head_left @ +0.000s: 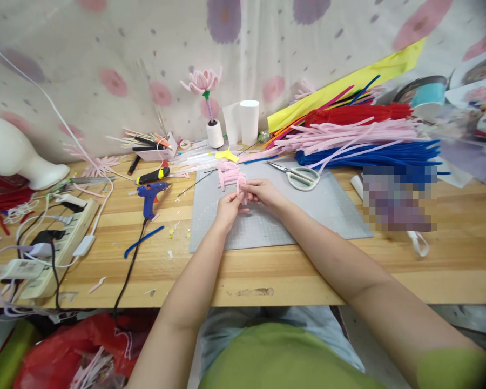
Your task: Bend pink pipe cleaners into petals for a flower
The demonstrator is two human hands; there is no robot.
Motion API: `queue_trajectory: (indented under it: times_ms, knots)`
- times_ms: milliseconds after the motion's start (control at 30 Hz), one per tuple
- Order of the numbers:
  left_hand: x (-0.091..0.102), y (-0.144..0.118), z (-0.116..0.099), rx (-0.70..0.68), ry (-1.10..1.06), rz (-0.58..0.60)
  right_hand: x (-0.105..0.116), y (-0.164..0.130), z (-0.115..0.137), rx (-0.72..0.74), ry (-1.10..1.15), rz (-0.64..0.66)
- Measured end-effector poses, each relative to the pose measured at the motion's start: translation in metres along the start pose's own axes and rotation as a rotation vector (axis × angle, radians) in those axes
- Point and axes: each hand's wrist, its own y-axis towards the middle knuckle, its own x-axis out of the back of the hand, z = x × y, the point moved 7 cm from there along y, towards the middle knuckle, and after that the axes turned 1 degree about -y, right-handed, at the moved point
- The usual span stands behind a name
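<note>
Over the grey cutting mat (263,235), my left hand (228,209) and my right hand (266,193) come together, fingers closed on a bent pink pipe cleaner (242,185). It forms a small loop standing up between the fingertips; its lower part is mostly hidden by them. Just beyond the hands lies a small pile of folded pink pipe cleaner pieces (229,174). Scissors with pale handles (303,178) rest at the mat's upper right, their blades pointing left. A thin dark rod (196,182) lies across the mat's upper left edge.
Left of the mat are a blue glue gun (149,195), a blue pipe cleaner (143,241) and a power strip (71,243) with tangled cables. Behind stand a pink flower (204,84) and a white cup (249,121). Pink (348,135), red and blue pipe cleaner bundles lie back right.
</note>
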Motion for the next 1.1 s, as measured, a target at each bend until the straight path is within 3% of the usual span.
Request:
queue_trajectory:
  times_ms: [133,267,433,700,900,1100]
  knots:
    - [-0.003,-0.001,0.002,0.084,-0.072,0.022,0.002,-0.001,0.003,0.01,-0.042,-0.012]
    - [-0.002,-0.001,0.001,0.111,-0.081,0.077,0.008,-0.004,0.007,-0.013,-0.079,0.089]
    - [-0.008,-0.009,0.006,0.288,-0.086,0.287,0.021,-0.004,0.011,-0.029,0.113,0.118]
    - [-0.017,-0.015,0.008,0.41,-0.252,0.431,0.013,0.0,-0.005,-0.079,0.302,0.195]
    - [-0.021,-0.017,0.009,0.409,-0.275,0.449,0.011,0.001,-0.003,-0.06,0.308,0.136]
    - [-0.019,-0.014,0.006,0.274,-0.174,0.32,0.013,0.001,0.003,-0.01,0.29,0.036]
